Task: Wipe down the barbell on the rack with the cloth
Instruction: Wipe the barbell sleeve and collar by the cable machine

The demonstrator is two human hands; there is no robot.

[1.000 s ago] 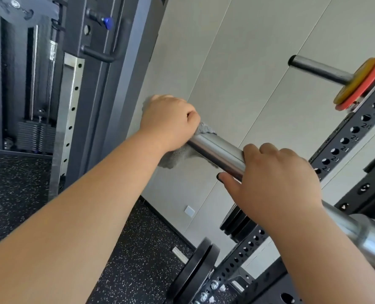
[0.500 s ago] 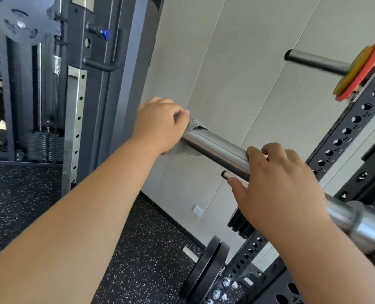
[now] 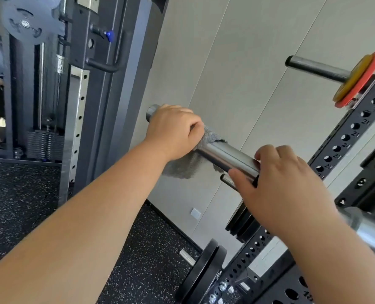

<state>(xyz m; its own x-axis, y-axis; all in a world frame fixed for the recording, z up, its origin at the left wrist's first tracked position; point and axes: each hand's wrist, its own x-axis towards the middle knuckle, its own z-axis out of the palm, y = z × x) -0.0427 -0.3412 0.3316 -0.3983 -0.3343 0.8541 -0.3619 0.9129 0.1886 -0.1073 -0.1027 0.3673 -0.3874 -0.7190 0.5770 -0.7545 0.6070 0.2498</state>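
The barbell [image 3: 226, 155] is slanting from mid-frame down to the lower right, past the rack [image 3: 344, 141]. I am clamping the grey cloth [image 3: 182, 168] around its sleeve near the tip with my left hand [image 3: 173, 130], fingers curled tight. My right hand [image 3: 281, 185] is gripping bare steel just beside it. I am judging that only this end is getting wiped and the rest is waiting.

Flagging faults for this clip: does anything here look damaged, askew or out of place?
Nothing stands out. The left hand grips the cloth round the barbell near its end; the right hand holds it closer to the rack.
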